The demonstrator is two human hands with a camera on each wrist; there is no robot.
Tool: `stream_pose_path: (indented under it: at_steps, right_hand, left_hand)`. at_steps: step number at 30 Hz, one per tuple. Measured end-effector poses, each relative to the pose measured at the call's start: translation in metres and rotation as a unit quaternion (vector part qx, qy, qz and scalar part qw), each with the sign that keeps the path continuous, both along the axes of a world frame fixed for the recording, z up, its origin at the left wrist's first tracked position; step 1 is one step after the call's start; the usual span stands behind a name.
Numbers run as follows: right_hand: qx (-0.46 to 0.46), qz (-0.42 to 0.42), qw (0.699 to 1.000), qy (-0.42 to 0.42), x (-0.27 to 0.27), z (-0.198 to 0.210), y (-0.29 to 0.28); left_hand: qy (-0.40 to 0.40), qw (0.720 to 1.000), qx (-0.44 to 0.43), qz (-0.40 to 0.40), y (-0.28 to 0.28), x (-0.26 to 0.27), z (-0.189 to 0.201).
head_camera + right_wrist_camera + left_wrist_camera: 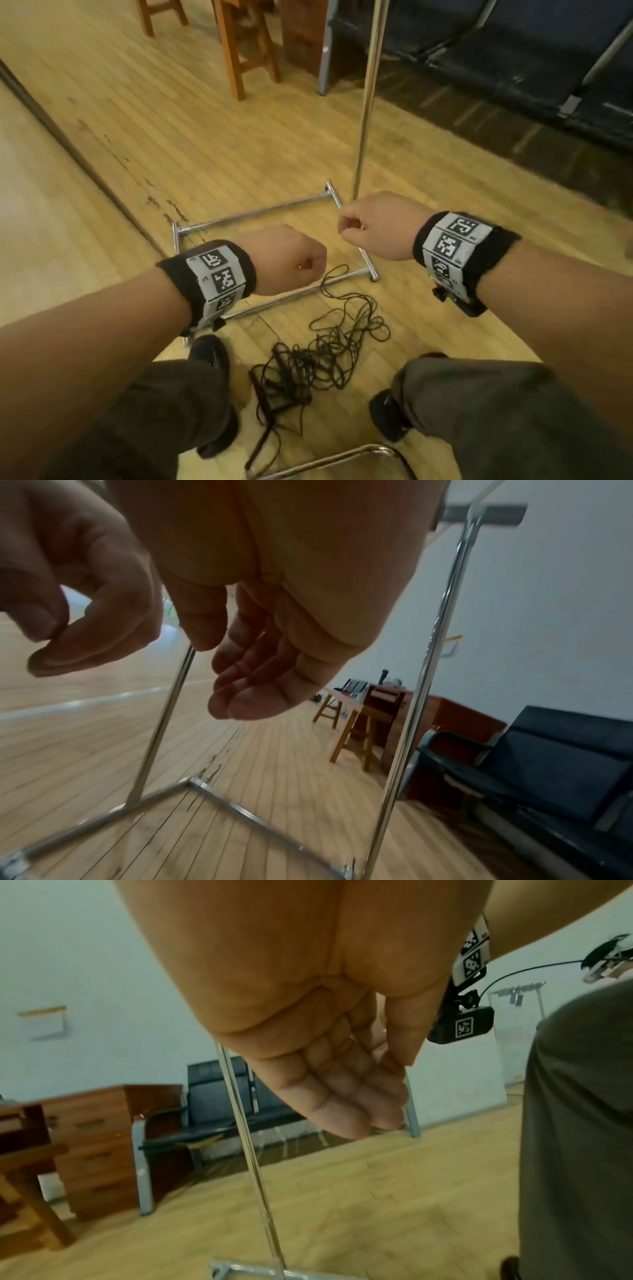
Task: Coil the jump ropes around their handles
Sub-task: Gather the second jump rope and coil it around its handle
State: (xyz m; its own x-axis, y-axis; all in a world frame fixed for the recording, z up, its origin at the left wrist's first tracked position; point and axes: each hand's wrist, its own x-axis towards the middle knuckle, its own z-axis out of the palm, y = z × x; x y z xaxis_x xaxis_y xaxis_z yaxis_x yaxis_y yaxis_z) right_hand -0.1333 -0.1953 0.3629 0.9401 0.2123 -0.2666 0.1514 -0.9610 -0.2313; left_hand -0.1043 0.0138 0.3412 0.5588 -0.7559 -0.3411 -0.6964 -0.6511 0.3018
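The floor [191,137] is pale wooden strip boarding, scuffed with dark marks along a long dark seam on the left. A chrome rack base [260,214], a rectangle of thin tubes, lies on the boards, with a slim upright pole [368,96] rising from its far right corner. Beyond stand reddish wooden stools [246,44] and a row of dark padded seats [513,51] on metal legs against a plain light wall [103,961]; a wooden chest of drawers [99,1148] sits beside the seats.

The jump ropes [322,356] lie in a loose black tangle on the floor between the person's shoes [209,353], just in front of the rack base, with what may be a dark handle [263,404] at the near side, though blur makes that uncertain.

Both hands hang in the air above the rack base, apart from the ropes. The left hand [291,260] has its fingers loosely curled and holds nothing. The right hand [376,226] is likewise relaxed and empty, thumb tip resting against the forefinger.
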Motion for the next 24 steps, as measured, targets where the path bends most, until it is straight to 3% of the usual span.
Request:
stream_pose_path:
  at_steps: [6, 13, 24]
  right_hand:
    - [0.02, 0.01, 0.992, 0.121, 0.022, -0.123, -0.021]
    - [0.031, 0.034, 0.971, 0.233, 0.039, -0.252, -0.022]
    - [0.041, 0.105, 0.942, 0.317, 0.037, -0.351, 0.037]
  left_hand:
    - [0.062, 0.992, 0.071, -0.079, -0.022, 0.028, -0.117]
    - [0.139, 0.964, 0.161, -0.16, -0.027, 0.035, -0.261]
    - [0.19, 0.932, 0.231, -0.207, 0.045, 0.022, -0.387]
